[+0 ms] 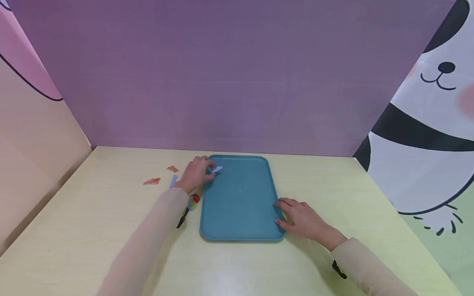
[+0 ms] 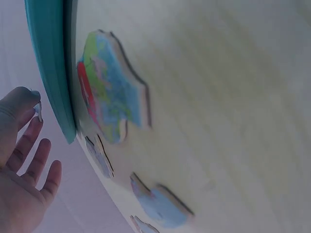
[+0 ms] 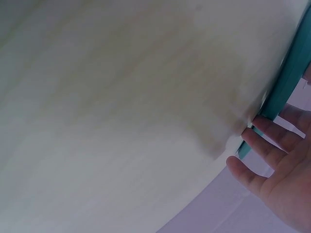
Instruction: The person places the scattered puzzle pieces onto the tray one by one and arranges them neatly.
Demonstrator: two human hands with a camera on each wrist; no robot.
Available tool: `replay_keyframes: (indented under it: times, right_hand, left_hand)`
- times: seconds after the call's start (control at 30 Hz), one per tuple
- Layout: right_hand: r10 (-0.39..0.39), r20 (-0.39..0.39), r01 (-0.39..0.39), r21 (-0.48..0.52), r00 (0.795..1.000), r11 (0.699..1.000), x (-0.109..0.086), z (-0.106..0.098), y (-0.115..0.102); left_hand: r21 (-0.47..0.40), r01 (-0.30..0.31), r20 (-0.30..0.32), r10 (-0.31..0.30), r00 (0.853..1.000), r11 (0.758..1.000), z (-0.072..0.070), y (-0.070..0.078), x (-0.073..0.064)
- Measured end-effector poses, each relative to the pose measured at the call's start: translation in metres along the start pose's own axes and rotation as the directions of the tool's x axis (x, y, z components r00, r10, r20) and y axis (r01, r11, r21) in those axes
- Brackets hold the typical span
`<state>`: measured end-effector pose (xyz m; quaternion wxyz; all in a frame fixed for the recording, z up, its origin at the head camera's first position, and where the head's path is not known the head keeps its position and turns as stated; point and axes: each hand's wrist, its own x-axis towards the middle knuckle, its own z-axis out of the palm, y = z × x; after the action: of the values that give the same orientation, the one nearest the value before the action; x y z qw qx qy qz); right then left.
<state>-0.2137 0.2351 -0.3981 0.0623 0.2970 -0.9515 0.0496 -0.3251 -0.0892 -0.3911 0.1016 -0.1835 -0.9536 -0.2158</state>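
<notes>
A small pale-blue puzzle piece is pinched between the thumb and index finger of my left hand. That hand is over the far left corner of a blue-green tray; its other fingers are spread in the left wrist view. At the tray's near right side, my right hand touches the rim with loosely bent, parted fingers. Left of the tray lie a red, green and blue puzzle piece, a light-blue piece partly behind the left hand, and two orange pieces.
The pale wooden table ends at a purple backdrop behind the tray. A beige panel borders the left side, and a panda-printed panel borders the right.
</notes>
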Motion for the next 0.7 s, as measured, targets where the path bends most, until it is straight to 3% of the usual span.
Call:
replay_keyframes:
  times: [0.17,0.4,0.7]
  right_hand:
    - [-0.009,-0.009,0.009,-0.007,1.0,1.0,-0.001,-0.001,-0.001]
    - [-0.026,-0.02,0.026,-0.01,0.999,1.0,0.0,0.001,-0.001]
    - [-0.011,-0.003,0.011,-0.004,1.0,1.0,0.0,0.001,0.001]
  left_hand:
    - [0.009,0.017,0.007,-0.017,1.0,1.0,0.004,0.001,0.004]
    - [0.045,-0.004,-0.018,0.005,1.0,0.999,0.011,-0.002,0.007]
    - [0.075,0.008,0.006,-0.009,1.0,0.997,0.015,0.0,0.014]
